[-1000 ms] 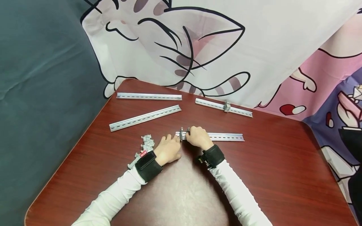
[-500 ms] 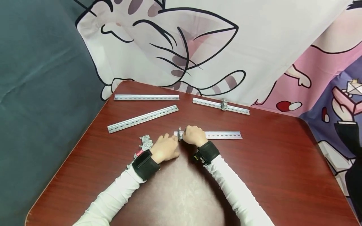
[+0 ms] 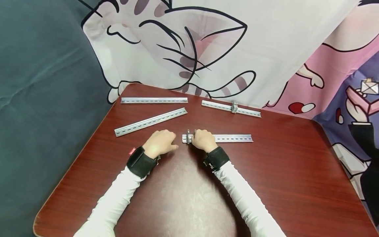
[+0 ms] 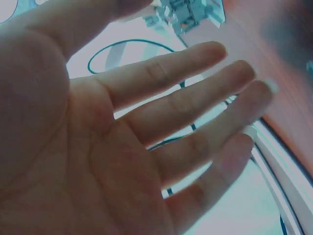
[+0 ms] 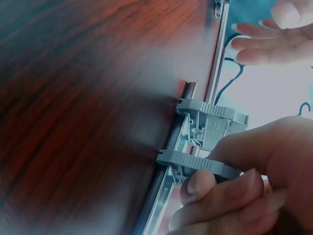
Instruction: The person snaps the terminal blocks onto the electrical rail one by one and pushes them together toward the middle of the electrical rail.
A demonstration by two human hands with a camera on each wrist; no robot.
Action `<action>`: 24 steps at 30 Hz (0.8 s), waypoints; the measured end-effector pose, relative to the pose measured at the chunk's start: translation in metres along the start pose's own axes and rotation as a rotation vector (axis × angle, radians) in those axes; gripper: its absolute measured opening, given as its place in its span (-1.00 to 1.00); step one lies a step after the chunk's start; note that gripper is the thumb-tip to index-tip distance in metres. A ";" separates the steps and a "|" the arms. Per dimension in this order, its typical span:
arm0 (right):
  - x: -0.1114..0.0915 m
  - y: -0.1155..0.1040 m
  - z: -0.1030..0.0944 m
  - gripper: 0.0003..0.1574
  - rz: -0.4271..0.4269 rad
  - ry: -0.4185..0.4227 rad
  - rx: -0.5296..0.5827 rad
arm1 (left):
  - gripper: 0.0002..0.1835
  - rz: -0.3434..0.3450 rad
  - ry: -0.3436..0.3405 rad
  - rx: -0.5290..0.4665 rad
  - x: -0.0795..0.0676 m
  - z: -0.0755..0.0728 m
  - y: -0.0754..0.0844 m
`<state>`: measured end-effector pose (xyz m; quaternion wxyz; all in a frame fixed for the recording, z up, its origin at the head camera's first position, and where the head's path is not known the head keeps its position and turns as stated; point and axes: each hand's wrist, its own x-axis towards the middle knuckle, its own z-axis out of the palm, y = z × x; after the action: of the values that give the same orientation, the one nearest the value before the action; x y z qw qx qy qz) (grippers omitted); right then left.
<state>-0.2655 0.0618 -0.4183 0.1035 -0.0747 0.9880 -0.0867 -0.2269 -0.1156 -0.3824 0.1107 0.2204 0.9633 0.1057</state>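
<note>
My right hand (image 3: pixel 204 140) is at the left part of a slotted metal DIN rail (image 3: pixel 234 138). In the right wrist view its thumb and fingers pinch a grey terminal block (image 5: pixel 195 164) seated on that rail. Another grey terminal block (image 5: pixel 212 122) stands on the rail beside it, a small gap apart, nearer the rail's left end. My left hand (image 3: pixel 160 144) is left of the rail, over the table; the left wrist view shows its fingers extended and apart, with nothing in the palm.
Two bare DIN rails, one straight (image 3: pixel 154 100) and one slanted (image 3: pixel 151 122), lie at the back left. Another rail (image 3: pixel 216 105) with a terminal block (image 3: pixel 234 107) lies at the back right. A red-marked piece (image 3: pixel 132 151) shows beside the left wrist strap. A printed cloth (image 3: pixel 266 49) hangs behind the table.
My left hand has left the rail's left end and moved left, now covering most of the loose grey terminal blocks. My right hand stays at the same place on the rail.
</note>
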 end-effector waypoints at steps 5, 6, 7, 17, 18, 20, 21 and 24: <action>0.000 -0.001 0.001 -0.65 0.011 0.029 0.019 | -0.76 0.052 -0.043 -0.032 0.004 0.003 0.005; -0.001 0.000 0.002 -0.65 0.009 0.032 0.026 | -0.76 0.048 -0.052 -0.037 0.005 0.003 0.004; -0.001 0.001 0.002 -0.65 0.007 0.035 0.034 | -0.77 0.042 -0.054 -0.038 0.004 0.002 0.002; -0.011 0.015 -0.005 -0.38 -0.046 0.070 0.168 | -0.64 -0.129 -0.099 -0.125 -0.006 -0.018 -0.032; -0.013 0.016 -0.007 -0.38 -0.056 0.076 0.183 | -0.67 -0.149 -0.109 -0.123 -0.007 -0.019 -0.034; -0.015 0.020 -0.010 -0.37 -0.071 0.090 0.211 | -0.69 -0.191 -0.135 -0.120 -0.009 -0.020 -0.037; -0.017 0.021 -0.012 -0.37 -0.074 0.092 0.224 | -0.66 -0.208 -0.144 -0.118 -0.011 -0.020 -0.037; -0.022 0.028 -0.018 -0.37 -0.069 0.088 0.262 | -0.45 -0.235 -0.164 -0.105 -0.020 -0.019 -0.034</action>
<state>-0.2516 0.0954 -0.4018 0.0661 -0.0906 0.9687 -0.2216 -0.2284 -0.1575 -0.3699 0.2122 0.1079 0.9633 0.1240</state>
